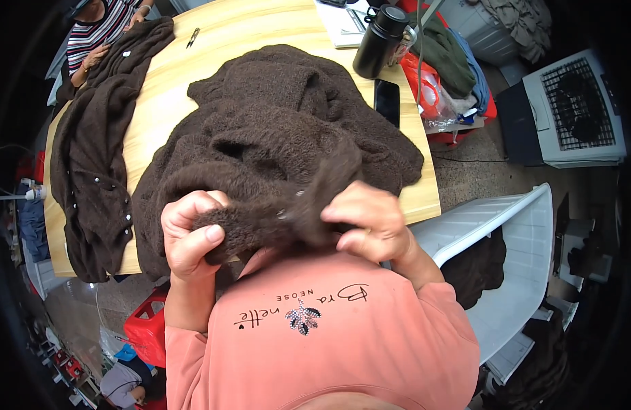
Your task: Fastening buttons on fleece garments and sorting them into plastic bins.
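A fluffy dark brown garment (288, 116) lies heaped on the light wooden table (158, 89). My left hand (189, 236) is closed around a bunched edge of it, close to my chest. My right hand (370, 222) pinches the same edge a little to the right, where a small metal fastener shows between the hands. The stretch of fabric between both hands is lifted off the table. My salmon-coloured sleeves come in from below.
A second brown garment (90, 157) with snap buttons lies along the table's left side, touched by another person's hands (90, 58). A black bottle (380, 41) and a dark phone (387, 101) sit at the far right. A white plastic chair (513, 253) stands right.
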Demonstrator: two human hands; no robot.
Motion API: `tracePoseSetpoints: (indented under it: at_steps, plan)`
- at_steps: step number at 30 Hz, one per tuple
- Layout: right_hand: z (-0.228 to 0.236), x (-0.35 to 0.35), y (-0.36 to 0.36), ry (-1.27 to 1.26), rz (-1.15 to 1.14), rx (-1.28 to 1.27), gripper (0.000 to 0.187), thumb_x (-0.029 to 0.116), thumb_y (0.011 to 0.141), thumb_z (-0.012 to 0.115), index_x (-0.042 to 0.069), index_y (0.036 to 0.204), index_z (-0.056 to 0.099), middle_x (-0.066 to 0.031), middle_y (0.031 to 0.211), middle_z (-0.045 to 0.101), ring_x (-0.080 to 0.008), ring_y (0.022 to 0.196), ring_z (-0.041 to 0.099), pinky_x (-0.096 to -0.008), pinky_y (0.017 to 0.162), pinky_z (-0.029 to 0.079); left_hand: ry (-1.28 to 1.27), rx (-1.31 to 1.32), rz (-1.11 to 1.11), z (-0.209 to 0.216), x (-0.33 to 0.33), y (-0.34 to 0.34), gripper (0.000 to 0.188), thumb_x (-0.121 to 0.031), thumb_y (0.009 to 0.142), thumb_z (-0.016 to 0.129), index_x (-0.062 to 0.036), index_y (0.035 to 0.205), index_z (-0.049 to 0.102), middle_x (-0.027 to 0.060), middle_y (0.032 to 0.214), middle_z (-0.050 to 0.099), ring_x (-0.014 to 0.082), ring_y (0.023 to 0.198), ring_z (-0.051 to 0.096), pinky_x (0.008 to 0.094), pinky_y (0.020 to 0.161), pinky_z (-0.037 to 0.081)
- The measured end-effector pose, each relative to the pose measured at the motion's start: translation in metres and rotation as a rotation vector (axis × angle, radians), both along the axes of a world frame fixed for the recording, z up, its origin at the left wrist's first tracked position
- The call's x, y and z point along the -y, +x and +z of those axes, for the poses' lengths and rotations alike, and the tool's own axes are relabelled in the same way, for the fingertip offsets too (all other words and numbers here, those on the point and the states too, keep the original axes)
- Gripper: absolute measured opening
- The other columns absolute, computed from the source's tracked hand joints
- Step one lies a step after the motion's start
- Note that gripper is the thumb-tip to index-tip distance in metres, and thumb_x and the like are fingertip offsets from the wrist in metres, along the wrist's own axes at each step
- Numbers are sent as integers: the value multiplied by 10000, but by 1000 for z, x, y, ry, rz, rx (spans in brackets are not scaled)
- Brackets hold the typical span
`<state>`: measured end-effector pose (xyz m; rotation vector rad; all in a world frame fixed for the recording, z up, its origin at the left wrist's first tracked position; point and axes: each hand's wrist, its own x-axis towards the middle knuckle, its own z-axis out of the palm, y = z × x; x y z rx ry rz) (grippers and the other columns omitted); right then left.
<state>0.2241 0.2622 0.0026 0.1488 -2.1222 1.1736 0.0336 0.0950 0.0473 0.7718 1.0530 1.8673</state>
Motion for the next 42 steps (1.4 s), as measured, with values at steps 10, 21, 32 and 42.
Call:
tracePoseSetpoints:
  at_steps: [10, 21, 32, 42]
  plan:
    - [-18, -8, -32, 246, -174, 267, 694, 48, 585, 668, 57, 1247, 458, -156, 1238, 475, -332, 1199, 395, -447, 1008, 277, 34, -297, -169, -5, 22, -22, 222, -144, 587, 655, 18, 569, 505, 119, 558, 527, 164, 451, 467, 263, 435, 340]
    - [-20, -23, -18, 128, 46, 234, 218, -1, 588, 653, 13, 800, 608, -108, 685, 574, -257, 638, 554, -338, 665, 428, -140, -119, 59, -12, 38, -24, 169, -102, 658, 615, 17, 631, 498, 89, 628, 534, 118, 531, 447, 245, 493, 350]
    - [9, 25, -36, 396, -174, -247, 331, -78, 645, 591, -22, 968, 545, -144, 829, 593, -210, 534, 538, -291, 445, 421, -284, 44, -74, -15, -27, 25, 69, 33, 787, 574, 31, 838, 620, 35, 772, 625, 66, 677, 557, 204, 625, 457]
    - [-15, 27, -53, 543, -335, -274, 205, -24, 629, 582, -30, 829, 542, -89, 674, 519, -178, 474, 491, -273, 402, 398, -345, 77, 41, -32, -22, 30, 89, 31, 805, 552, 44, 842, 632, 25, 785, 627, 39, 692, 529, 192, 612, 438]
